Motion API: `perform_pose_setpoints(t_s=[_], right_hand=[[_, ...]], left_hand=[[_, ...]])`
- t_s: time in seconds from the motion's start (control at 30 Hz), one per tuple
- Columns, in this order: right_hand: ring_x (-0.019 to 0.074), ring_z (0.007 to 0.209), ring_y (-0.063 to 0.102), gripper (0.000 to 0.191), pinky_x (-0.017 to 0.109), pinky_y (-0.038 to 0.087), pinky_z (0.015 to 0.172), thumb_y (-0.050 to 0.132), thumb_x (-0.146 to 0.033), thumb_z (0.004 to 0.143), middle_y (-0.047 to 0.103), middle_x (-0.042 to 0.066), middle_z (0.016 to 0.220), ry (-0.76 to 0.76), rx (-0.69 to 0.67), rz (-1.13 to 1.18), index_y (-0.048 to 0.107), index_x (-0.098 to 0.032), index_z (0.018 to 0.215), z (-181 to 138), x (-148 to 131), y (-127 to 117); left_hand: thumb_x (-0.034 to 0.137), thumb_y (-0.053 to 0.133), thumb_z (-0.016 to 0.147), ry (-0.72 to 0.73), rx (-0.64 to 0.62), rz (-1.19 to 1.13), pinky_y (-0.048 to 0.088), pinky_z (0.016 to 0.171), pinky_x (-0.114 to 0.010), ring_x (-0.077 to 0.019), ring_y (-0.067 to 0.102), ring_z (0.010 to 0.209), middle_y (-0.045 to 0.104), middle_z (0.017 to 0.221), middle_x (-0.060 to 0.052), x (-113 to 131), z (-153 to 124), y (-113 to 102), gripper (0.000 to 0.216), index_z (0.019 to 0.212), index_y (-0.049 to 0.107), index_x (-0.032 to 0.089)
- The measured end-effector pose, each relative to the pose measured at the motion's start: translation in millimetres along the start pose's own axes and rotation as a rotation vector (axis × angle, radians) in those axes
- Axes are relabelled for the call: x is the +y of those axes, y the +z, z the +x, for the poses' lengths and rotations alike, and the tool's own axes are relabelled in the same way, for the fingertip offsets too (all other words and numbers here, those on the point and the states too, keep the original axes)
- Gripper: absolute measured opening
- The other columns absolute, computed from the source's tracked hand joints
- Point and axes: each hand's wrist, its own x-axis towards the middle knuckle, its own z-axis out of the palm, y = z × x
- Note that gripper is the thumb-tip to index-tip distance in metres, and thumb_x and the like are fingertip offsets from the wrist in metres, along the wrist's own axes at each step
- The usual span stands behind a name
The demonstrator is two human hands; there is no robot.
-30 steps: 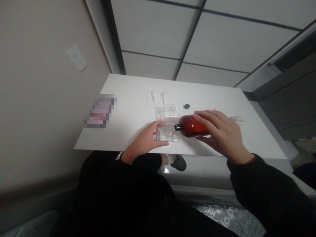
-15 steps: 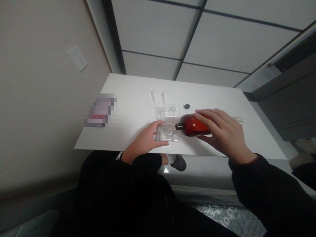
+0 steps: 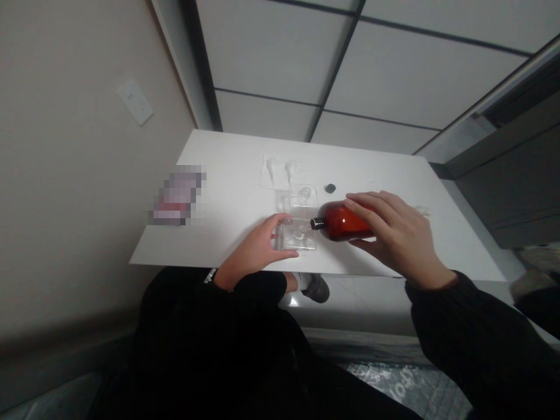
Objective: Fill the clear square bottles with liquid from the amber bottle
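My right hand (image 3: 396, 239) grips an amber bottle (image 3: 341, 222) tipped on its side, its dark neck pointing left over a clear plastic tray (image 3: 298, 239). My left hand (image 3: 256, 251) curls round the tray's left side, thumb and fingers pinching its edge, holding it on the white table (image 3: 227, 198) near the front edge. Small clear shapes show inside the tray; I cannot tell whether liquid is flowing.
A second clear tray (image 3: 301, 202) lies just behind the first. Farther back lies a clear packet with two white cone shapes (image 3: 279, 169). A small dark cap (image 3: 330, 188) rests behind the bottle. A blurred-out item (image 3: 177, 195) sits at the table's left. Wall stands close on the left.
The bottle and my right hand rose very slightly. My left hand stays on the tray.
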Motion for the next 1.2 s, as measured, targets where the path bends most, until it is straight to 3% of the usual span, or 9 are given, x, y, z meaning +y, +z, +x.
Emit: perform_pose_setpoints(t_s=[1.2], right_hand=[[0.0383, 0.122, 0.069, 0.079, 0.056, 0.06, 0.098, 0.077, -0.018, 0.092, 0.071, 0.019, 0.142, -0.007, -0.017, 0.009, 0.04, -0.02, 0.162, 0.8, 3.2, -2.2]], left_hand=[[0.028, 0.093, 0.075, -0.008, -0.01, -0.009, 0.055, 0.112, -0.052, -0.0321, 0.068, 0.13, 0.063, 0.15, -0.014, -1.7, -0.6, -0.9, 0.077, 0.143, 0.058, 0.026]])
